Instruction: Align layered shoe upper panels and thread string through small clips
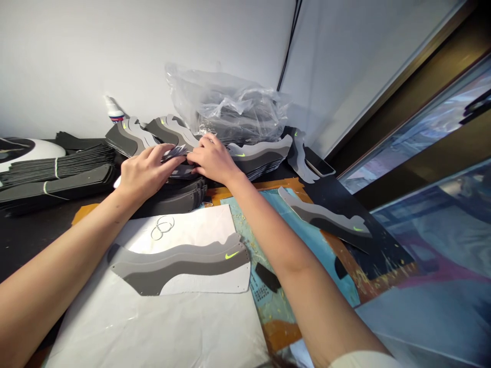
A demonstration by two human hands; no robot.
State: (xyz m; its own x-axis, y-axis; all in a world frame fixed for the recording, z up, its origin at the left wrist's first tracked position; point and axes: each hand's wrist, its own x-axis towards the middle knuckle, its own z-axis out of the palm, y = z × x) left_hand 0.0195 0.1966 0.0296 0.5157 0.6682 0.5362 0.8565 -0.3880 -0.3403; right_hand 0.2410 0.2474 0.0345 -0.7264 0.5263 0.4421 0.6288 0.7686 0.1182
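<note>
Held above stacked grey panels, between left hand and right hand: small bundle of thin pieces. Left fingers pressed together, tips pinching bundle; right fingers curled, touching it. Lying behind stacks: plastic bag. Placed nearer on white sheet: single grey panel with neon-yellow swoosh, rubber bands.
</note>
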